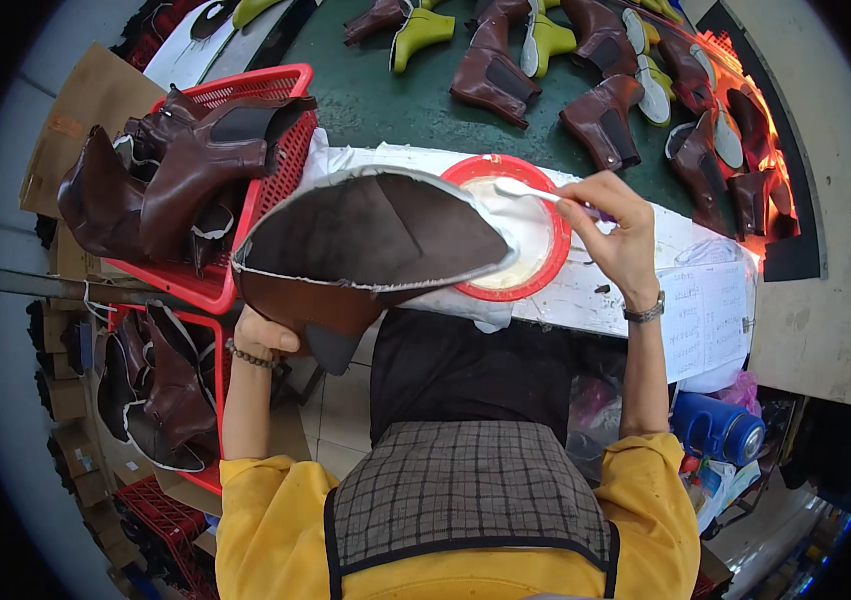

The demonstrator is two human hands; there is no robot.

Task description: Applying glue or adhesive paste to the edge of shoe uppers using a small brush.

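My left hand (265,332) is closed round the underside of a brown leather boot upper (315,305). Its open, pale-edged bottom faces up, showing the dark inside. Most of the fingers are hidden behind the leather. My right hand (617,225) pinches a slim brush (523,190) with a whitish head, which hangs over a red bowl (561,250) of creamy white liquid (537,232). The boot upper's pointed end overlaps the bowl's left side; whether they touch I cannot tell.
Left stand two red baskets (295,150) (207,480) of brown boot uppers. Beyond the white worktop (595,300), a green surface (365,100) carries several brown boots and yellow-green shoe lasts (420,35). An orange glow lights the far right. A blue flask (715,428) lies below written sheets (710,310).
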